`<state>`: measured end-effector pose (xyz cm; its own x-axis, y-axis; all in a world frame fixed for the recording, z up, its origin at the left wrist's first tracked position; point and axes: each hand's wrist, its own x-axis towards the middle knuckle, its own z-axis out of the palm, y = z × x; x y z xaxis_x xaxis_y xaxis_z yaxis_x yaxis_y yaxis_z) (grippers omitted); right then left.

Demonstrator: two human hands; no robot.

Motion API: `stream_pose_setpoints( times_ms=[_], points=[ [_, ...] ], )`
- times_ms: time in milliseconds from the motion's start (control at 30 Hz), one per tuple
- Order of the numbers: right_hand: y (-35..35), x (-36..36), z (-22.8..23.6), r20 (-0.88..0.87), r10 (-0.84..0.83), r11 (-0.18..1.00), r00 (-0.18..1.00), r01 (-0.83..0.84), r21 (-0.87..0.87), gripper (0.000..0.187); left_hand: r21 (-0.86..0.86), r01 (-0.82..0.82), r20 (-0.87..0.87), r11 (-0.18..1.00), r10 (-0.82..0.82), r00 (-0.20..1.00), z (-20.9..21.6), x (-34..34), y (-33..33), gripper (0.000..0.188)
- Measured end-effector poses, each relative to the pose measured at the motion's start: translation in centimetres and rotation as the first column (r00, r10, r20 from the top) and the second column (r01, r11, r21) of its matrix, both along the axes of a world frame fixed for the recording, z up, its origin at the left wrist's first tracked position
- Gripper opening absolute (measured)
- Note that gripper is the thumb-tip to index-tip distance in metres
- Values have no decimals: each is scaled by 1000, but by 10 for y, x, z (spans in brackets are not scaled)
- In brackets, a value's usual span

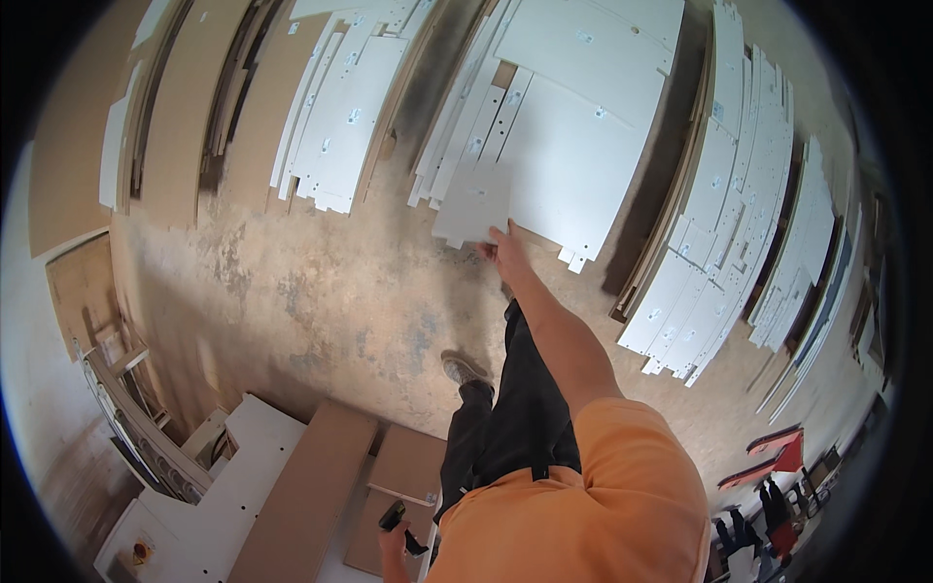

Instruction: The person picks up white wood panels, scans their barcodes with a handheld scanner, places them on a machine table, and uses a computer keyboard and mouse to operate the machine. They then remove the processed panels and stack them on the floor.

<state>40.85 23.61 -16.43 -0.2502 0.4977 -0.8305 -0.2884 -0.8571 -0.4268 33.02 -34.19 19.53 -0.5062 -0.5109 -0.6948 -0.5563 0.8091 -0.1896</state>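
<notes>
My right arm reaches forward to a stack of white panels in the upper middle. The fingers of my right hand [503, 255] are closed at the near end of a narrow white panel [474, 206], which lies partly in shadow beside a wider white panel [575, 165]. Part of the grip is hidden by the hand itself. Low in the view, my left hand [393, 540] is wrapped round a black handheld tool [392, 516]. Its exact kind is hard to make out. Small pale labels and drilled holes mark several of the panels.
More stacked white panels stand to the right [690, 282] and left [340, 126], with brown boards [180, 117] farther left. Behind me, a machine with a white table [233, 476] carries a brown board [301, 486]. A red frame [777, 457] stands at the lower right.
</notes>
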Motion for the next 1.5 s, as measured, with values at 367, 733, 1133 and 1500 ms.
stream_pose_setpoints(
  times_ms=[367,733,1133,1500],
  points=[
    [0,-52,-90,651,415,524,635,-752,400,52,-19,190,113,982,-187,976,-43,-111,-34,21],
    [-334,82,80,915,179,701,363,-699,140,25,466,748,113,472,-870,479,-208,-268,168,27],
    [-801,206,180,793,-559,593,242,785,178,37,587,632,-375,-506,-862,-342,-212,-54,293,28],
    [-1082,97,107,435,-855,-366,-283,923,-120,16,376,-145,-394,-915,-17,-919,-121,355,-12,49]
  ],
)
